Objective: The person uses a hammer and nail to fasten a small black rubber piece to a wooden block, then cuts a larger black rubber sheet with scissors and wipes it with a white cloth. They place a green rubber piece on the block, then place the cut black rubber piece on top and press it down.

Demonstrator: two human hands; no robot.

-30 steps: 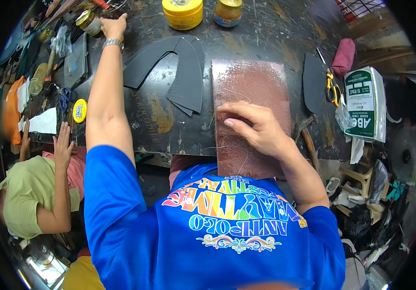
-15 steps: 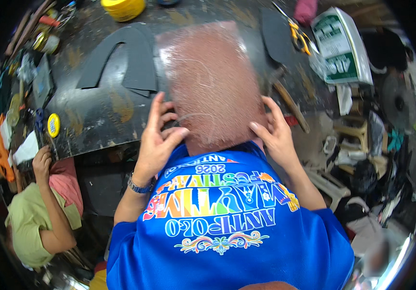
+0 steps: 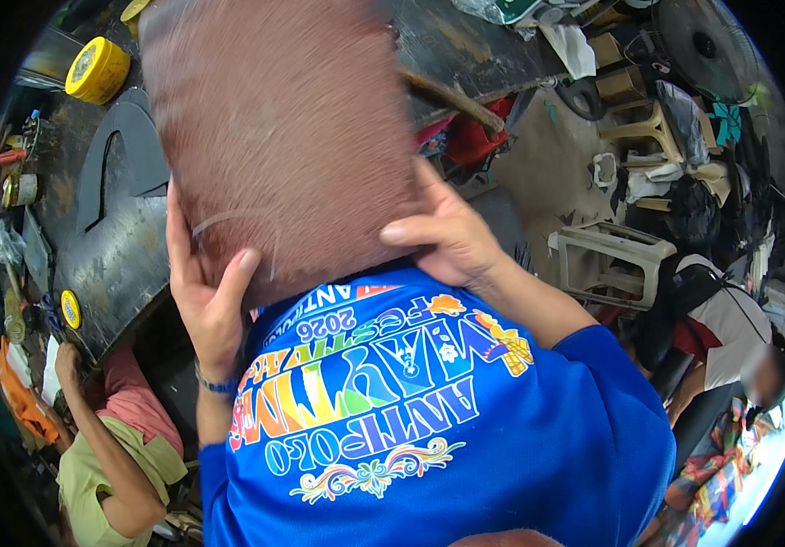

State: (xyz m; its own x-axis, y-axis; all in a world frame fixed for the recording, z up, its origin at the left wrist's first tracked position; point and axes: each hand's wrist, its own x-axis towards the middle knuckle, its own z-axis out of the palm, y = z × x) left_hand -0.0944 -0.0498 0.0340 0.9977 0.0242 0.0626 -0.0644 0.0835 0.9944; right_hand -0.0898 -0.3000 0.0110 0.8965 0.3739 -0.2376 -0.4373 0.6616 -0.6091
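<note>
A brown, grained rectangular sheet, leather-like (image 3: 292,137), is held up in front of my chest, its lower edge close to my blue shirt. My left hand (image 3: 205,292) grips the lower left side, thumb across the upper face and fingers along the edge. At the lower right, my right hand (image 3: 451,237) holds it with the thumb on top; its other fingers are mostly hidden underneath. Faint curved lines mark the sheet near my left thumb. Dark grey curved cut pieces (image 3: 119,155) lie on the black worktable (image 3: 128,260), partly covered by the sheet.
A yellow tub (image 3: 98,70) and a small yellow round tin (image 3: 71,310) are on the table's left. A wooden handle (image 3: 451,98) sticks out beyond the sheet. One person in light green (image 3: 128,465) sits at left, another person (image 3: 729,328) at right. A plastic stool (image 3: 611,260) stands on the floor.
The sheet has come up nearer to the camera, and both hands have closed onto its sides. The whole view has swung, with the table now further left.
</note>
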